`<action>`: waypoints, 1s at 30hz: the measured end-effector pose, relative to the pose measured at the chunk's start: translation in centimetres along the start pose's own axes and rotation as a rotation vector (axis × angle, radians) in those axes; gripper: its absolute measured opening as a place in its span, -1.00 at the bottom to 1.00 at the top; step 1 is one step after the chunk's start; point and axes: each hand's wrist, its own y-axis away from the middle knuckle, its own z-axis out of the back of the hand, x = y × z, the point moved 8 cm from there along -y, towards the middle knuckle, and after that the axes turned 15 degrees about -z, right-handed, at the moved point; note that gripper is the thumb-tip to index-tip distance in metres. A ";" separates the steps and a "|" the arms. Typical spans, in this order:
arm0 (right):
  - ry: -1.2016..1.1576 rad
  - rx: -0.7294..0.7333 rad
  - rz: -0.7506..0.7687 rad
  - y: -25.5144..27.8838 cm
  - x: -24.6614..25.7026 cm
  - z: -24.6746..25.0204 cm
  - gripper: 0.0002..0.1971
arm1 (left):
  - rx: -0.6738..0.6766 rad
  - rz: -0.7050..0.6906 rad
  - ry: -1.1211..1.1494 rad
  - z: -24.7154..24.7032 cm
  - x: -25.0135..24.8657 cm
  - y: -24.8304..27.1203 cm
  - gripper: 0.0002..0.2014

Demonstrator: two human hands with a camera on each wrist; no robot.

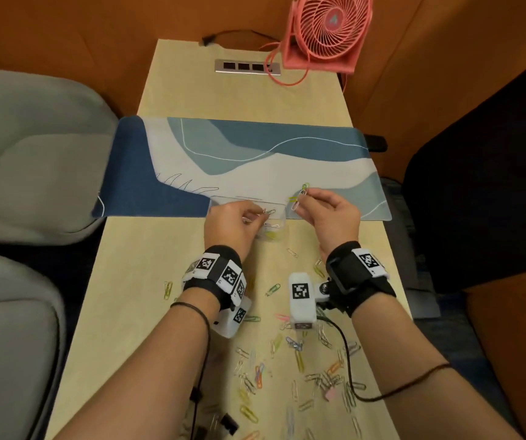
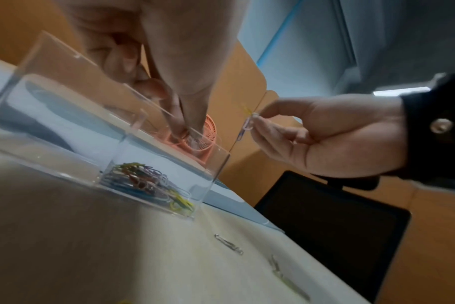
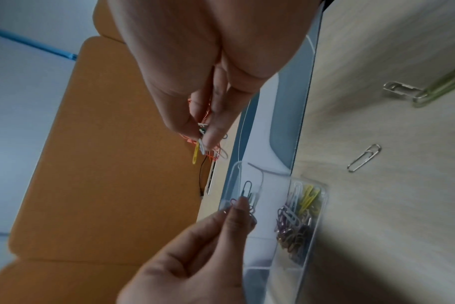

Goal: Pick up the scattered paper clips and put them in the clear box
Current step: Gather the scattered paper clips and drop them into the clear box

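1. The left hand hovers over the clear box, its grip pinching a few paper clips between thumb and fingertips above the box's open top.
2. The right hand is raised just right of the box, its grip pinching a small bunch of clips, a yellow one hanging lowest.
3. The clear box sits at the near edge of the blue-and-white desk mat, partly on the table. A divider splits it in two; a heap of coloured clips fills the compartment nearer the person, and the other compartment looks bare.
4. Many loose clips lie scattered across the near part of the table, between and behind the forearms; a single silver clip lies just near of the box, to its right.
5. A pink desk fan stands at the far right corner of the table, beside a socket panel.
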 end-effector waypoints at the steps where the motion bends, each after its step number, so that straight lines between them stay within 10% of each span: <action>1: 0.047 -0.017 0.039 -0.1 0.1 -0.1 -0.87 | 0.031 -0.022 -0.049 -0.1 -0.3 -0.2 -0.87; 15: 0.988 0.095 0.853 2.5 0.4 -6.8 -0.89 | -0.095 -0.080 -0.030 3.7 0.7 2.0 -0.89; 30: 1.298 0.112 0.756 6.0 -0.4 -5.9 -0.77 | 0.038 0.027 0.345 4.6 0.8 10.3 -0.77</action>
